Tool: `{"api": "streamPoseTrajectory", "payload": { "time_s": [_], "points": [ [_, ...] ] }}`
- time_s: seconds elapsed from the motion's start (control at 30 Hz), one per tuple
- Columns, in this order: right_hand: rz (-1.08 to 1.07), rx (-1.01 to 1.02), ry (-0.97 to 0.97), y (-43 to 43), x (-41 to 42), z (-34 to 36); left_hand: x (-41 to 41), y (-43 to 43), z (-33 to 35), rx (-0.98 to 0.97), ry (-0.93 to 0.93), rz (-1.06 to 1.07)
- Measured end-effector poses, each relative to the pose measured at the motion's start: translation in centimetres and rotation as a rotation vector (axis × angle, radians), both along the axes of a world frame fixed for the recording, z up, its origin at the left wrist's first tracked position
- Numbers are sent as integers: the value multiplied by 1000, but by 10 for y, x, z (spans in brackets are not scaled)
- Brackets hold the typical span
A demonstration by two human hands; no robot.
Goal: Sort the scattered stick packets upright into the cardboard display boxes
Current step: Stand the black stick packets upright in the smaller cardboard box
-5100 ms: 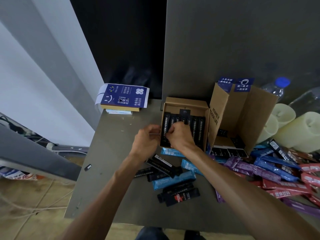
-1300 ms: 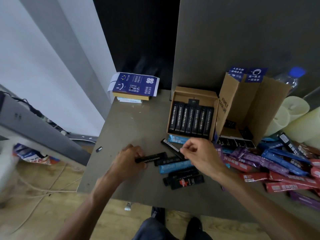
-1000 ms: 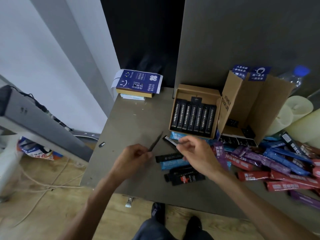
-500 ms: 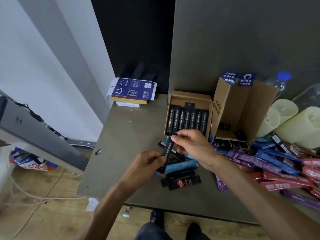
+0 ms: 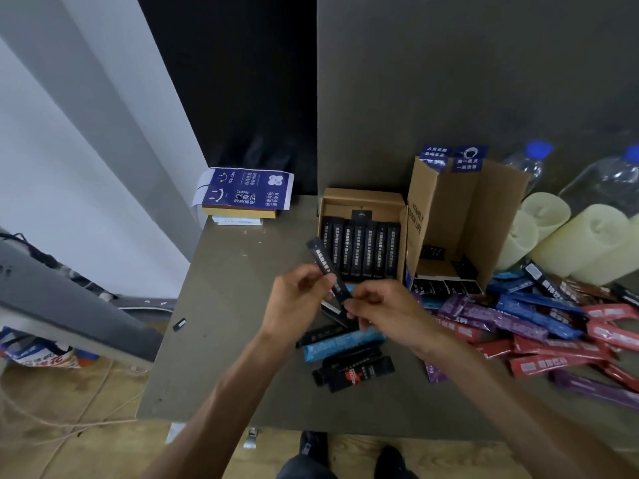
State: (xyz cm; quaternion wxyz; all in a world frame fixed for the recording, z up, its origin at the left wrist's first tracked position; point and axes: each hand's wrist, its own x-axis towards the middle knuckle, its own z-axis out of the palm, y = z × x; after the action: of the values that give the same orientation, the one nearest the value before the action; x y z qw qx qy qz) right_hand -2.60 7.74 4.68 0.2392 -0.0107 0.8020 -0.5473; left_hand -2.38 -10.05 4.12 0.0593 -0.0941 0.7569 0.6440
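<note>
Both hands hold one black stick packet (image 5: 324, 262) just in front of the low cardboard display box (image 5: 361, 198), which holds a row of upright black packets. My left hand (image 5: 297, 299) pinches the packet's middle. My right hand (image 5: 380, 311) pinches its lower end. The packet tilts up and to the left. Under the hands lie more black packets (image 5: 356, 371) and a light blue packet (image 5: 342, 344). A taller open cardboard box (image 5: 463, 209) stands to the right, with a few dark packets at its bottom.
A pile of red, purple and blue packets (image 5: 539, 326) covers the table's right side. Pale candles (image 5: 567, 236) and plastic bottles (image 5: 529, 164) stand behind it. A blue printed box on a book (image 5: 243, 195) sits at the back left. The table's front edge (image 5: 276, 420) is near.
My left hand picked a black packet off the table and raised it. My right hand took hold of its lower end, and together they lifted it toward the low box.
</note>
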Motion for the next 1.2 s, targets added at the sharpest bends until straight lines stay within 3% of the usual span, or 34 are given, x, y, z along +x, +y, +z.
{"api": "streamPoseTrajectory", "payload": {
  "time_s": [0.07,0.2,0.3,0.6,1.2],
  "points": [
    [-67,50,67,6,-1,-4,-13,11,-3,-116,8,-61],
    [-373,278,389,29,5,-16,-48,33,-5,-308,24,-83],
    [-497,310,417,49,8,-23,-72,50,-9,-394,22,-139],
    [-378,455,458,58,-1,-38,-94,82,-34,-536,3,-206],
    [-330,453,450,64,-11,-44,-94,89,-30,-625,99,-285]
  ]
}}
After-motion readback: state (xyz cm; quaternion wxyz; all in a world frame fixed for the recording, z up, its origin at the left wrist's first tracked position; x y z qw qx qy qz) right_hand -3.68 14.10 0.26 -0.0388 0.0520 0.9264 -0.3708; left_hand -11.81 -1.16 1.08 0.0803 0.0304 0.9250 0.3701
